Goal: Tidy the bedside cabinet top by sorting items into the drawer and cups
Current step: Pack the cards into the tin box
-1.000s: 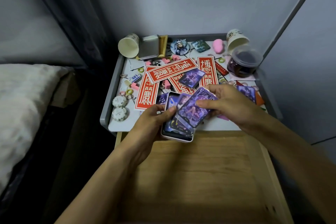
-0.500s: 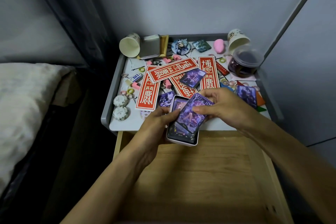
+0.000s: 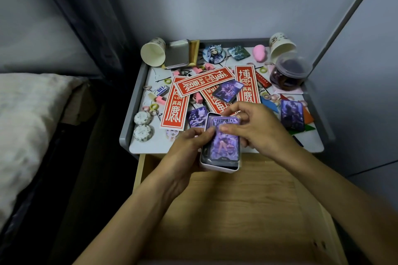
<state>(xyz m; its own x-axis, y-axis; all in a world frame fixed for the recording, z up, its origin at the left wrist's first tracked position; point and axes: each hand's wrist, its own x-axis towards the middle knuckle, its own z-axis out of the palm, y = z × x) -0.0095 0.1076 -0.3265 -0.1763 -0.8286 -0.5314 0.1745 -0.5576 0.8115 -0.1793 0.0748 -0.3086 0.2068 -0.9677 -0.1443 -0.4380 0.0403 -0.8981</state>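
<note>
On the left of the tabletop (image 3: 150,146) the left cup (image 3: 153,55) lies on its side, with red slips (image 3: 175,109) and small bits strewn near it. The left hand (image 3: 183,157) holds a white box (image 3: 217,168) just over the front edge, its fingers (image 3: 207,133) curled round the box's side and the thumb on the top card. A second ago the purple cards (image 3: 225,144) were fanned loosely across the box; now they lie squared up inside it. The right hand (image 3: 256,131) covers the stack's far end, its fingers (image 3: 229,129) curled about the cards and the thumb pressing the top one flat.

So this batch looks gathered, and the box seems ready for the open drawer (image 3: 237,211) right below the hands. Loose cards (image 3: 292,117) of the same kind lie on the tabletop, though, so more collecting is likely first. At the far right the right cup (image 3: 282,46) is tipped over too, and no cup has taken anything that can be seen.
</note>
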